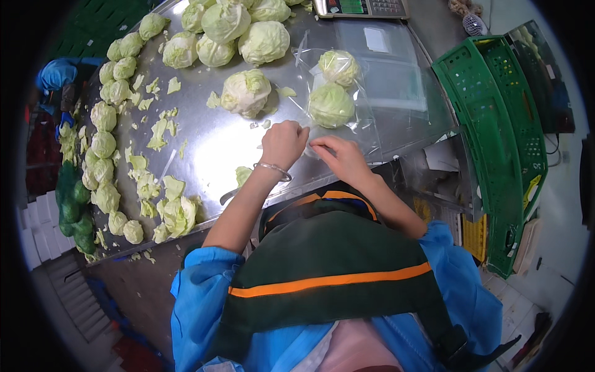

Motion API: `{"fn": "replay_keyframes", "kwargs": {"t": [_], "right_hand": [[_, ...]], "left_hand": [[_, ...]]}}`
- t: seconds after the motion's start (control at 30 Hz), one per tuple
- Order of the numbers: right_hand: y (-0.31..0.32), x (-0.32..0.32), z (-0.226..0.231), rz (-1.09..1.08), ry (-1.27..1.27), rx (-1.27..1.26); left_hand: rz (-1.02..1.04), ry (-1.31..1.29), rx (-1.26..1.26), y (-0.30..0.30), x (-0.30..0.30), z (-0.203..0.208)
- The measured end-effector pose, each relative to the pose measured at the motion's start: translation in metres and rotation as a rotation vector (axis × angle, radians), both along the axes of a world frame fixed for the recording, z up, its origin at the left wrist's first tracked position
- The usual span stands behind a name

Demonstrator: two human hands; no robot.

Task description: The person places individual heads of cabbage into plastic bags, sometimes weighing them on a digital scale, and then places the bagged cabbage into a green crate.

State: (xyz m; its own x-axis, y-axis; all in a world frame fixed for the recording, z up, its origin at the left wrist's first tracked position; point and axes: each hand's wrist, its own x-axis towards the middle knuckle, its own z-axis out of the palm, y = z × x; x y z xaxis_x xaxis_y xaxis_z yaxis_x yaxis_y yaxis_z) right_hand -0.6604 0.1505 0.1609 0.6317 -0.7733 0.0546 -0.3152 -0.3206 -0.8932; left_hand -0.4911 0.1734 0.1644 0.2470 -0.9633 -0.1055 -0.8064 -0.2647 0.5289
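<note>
Two pale green cabbages, a nearer one (pixel 331 105) and a farther one (pixel 339 67), lie inside a clear plastic bag (pixel 367 127) on the metal table. My left hand (pixel 285 144) is closed at the bag's near end, its fingers curled in. Facing it, my right hand (pixel 343 159) pinches the same end of the film between thumb and fingers. The thin film between my hands is hard to make out. Left of the bag, a larger loose cabbage (pixel 246 93) sits with leaf scraps beside it.
Several cabbages (pixel 226 23) are heaped at the back, and a row (pixel 103 144) lines the left edge. Leaf trimmings (pixel 178 211) litter the table (pixel 207 133). A scale (pixel 362 7) and flat clear bags (pixel 396 80) lie beyond; green crates (pixel 489 118) stand right. A co-worker (pixel 57 77) is at left.
</note>
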Motion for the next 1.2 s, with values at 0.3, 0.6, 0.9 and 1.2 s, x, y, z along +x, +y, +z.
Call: {"fn": "replay_keyframes", "kwargs": {"t": [0.3, 0.6, 0.9, 1.2], "right_hand": [[-0.009, 0.018, -0.001, 0.077, 0.102, -0.117], [0.052, -0.161, 0.01, 0.084, 0.435, 0.056], [0.009, 0.013, 0.017, -0.057, 0.111, -0.123], [-0.004, -0.044, 0.013, 0.321, 0.275, -0.391]], "left_hand": [[0.257, 0.947, 0.242, 0.006, 0.004, -0.009], [0.205, 0.986, 0.346, 0.012, -0.001, 0.0], [0.27, 1.029, 0.257, 0.017, -0.003, -0.005], [0.241, 1.007, 0.253, 0.016, -0.014, -0.004]]}}
